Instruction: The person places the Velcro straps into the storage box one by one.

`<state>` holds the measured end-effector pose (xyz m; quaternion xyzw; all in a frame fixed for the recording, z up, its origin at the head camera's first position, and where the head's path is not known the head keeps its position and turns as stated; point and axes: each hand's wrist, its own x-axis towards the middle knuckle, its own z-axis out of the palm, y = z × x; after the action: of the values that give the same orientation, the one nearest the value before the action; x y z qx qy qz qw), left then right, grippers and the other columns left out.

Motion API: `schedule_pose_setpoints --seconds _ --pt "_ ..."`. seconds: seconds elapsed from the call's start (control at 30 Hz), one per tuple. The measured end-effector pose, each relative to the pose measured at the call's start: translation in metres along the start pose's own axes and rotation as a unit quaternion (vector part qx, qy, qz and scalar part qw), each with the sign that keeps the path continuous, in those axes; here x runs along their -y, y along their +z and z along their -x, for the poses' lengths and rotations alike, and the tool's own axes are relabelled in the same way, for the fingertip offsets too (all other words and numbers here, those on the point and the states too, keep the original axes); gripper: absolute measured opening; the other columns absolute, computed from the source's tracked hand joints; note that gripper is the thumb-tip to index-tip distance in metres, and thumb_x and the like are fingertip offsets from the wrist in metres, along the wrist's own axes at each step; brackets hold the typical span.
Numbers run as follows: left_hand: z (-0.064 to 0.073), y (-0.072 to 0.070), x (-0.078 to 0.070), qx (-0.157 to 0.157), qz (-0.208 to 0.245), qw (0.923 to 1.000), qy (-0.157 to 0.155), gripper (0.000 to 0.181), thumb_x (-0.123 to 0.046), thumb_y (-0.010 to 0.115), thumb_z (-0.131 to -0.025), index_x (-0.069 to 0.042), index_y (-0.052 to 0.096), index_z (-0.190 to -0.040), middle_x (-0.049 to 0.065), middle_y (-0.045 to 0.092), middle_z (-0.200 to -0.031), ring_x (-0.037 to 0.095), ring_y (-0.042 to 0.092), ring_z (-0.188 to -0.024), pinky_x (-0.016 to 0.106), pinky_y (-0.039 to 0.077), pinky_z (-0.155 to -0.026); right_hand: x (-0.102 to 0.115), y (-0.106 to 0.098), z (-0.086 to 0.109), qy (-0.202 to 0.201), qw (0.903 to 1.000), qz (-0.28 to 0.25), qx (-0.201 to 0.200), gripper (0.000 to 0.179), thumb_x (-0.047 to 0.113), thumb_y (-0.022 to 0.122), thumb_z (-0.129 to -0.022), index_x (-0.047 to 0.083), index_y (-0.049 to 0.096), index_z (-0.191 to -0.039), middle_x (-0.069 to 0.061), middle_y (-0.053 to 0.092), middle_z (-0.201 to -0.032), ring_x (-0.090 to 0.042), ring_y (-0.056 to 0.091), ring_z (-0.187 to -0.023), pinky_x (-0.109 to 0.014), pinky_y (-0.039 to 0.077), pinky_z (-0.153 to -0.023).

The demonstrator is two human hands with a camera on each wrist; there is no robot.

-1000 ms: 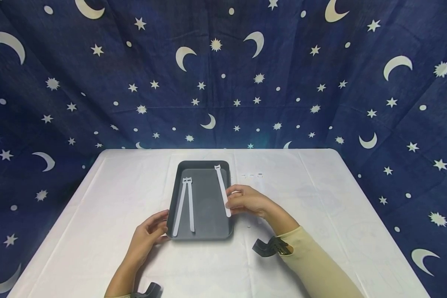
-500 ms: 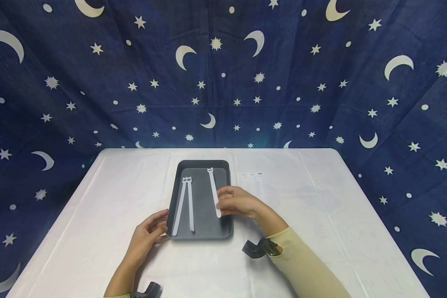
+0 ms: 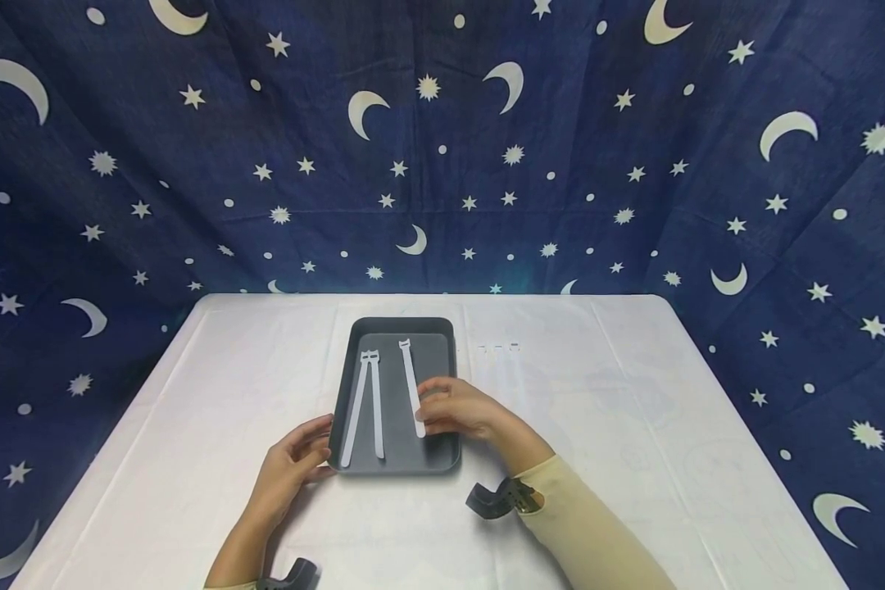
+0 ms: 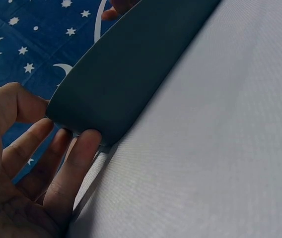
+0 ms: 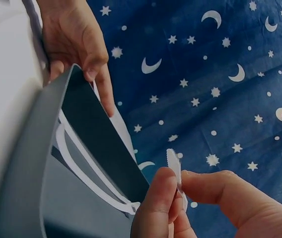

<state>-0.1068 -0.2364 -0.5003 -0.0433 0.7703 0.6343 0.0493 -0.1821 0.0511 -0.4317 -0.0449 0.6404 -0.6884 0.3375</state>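
In the head view, a dark grey tray (image 3: 413,469) stands on the white table. My left hand (image 3: 292,463) holds its near left corner, thumb at the rim and fingers against the outer wall, as the left wrist view shows. Over the tray, my right hand (image 3: 460,407) pinches a white slotted cable tie (image 3: 410,377) near its rounded lower end, between thumb and fingers. Its slotted head points away from me. Two similar cable ties (image 3: 378,410) lie in the tray's left half, their heads together and tails spread.
On the table right of the tray lie several faint white strips with slotted heads (image 3: 515,347), hard to make out against the cloth. A blue curtain (image 3: 442,188) with moons and stars hangs behind and beside the table.
My right hand has moved left with the cable tie, from the tray's right wall to over its middle. The left hand and the tray have stayed put.
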Motion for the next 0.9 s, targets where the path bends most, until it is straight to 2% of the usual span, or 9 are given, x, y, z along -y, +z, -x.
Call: schedule_pose_setpoints --seconds 0.43,0.9 --pt "-0.001 0.000 0.000 0.001 0.004 0.9999 -0.010 0.054 -0.010 0.067 -0.089 -0.004 0.050 -0.141 0.021 0.055 -0.137 -0.001 0.065 -0.100 0.028 0.063 -0.082 -0.011 0.015 -0.011 0.008 0.9997 -0.021 0.006 0.047 -0.011 0.059 -0.082 -0.007 0.045 -0.127 -0.003 0.060 -0.084 -0.012 0.061 -0.068 -0.022 0.062 -0.065" --pt "-0.001 -0.001 0.000 0.002 0.000 1.0000 -0.007 0.054 -0.010 0.067 -0.089 -0.005 0.050 -0.140 0.022 0.055 -0.137 -0.001 0.065 -0.101 0.027 0.063 -0.082 -0.017 0.022 -0.016 0.025 0.9995 -0.019 0.005 0.048 -0.010 0.059 -0.083 -0.008 0.043 -0.129 -0.003 0.060 -0.081 -0.011 0.061 -0.067 -0.021 0.062 -0.065"
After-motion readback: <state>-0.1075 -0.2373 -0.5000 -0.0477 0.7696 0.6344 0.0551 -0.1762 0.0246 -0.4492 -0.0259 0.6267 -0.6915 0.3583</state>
